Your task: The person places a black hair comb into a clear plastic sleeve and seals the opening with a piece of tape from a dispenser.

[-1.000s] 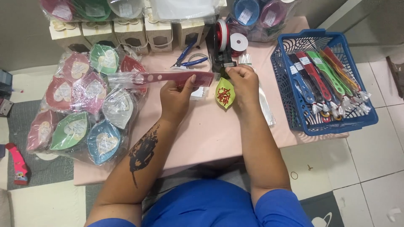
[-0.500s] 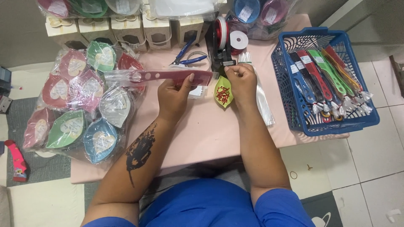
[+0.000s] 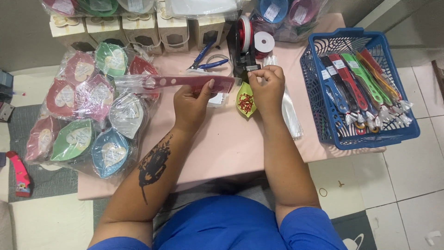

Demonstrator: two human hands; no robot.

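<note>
My left hand (image 3: 193, 104) holds a dark red comb (image 3: 185, 83) inside a clear plastic sleeve, lying sideways over the pink table (image 3: 222, 148). My right hand (image 3: 267, 85) is up at the black tape dispenser (image 3: 244, 46), with thumb and fingers pinched together at its front edge; what they pinch is too small to make out. Just below and between the hands sits a small yellow-green leaf-shaped dish (image 3: 245, 99) with small red pieces in it.
A blue basket (image 3: 323, 125) of bagged combs stands at the right. Wrapped leaf-shaped dishes (image 3: 88, 115) are piled at the left. Blue-handled pliers (image 3: 206, 59), a white ribbon roll (image 3: 264, 42), small boxes (image 3: 134, 28) and clear sleeves (image 3: 290, 111) lie around the back and right.
My right hand has lifted from beside the leaf dish up to the tape dispenser. The left hand and comb have stayed put.
</note>
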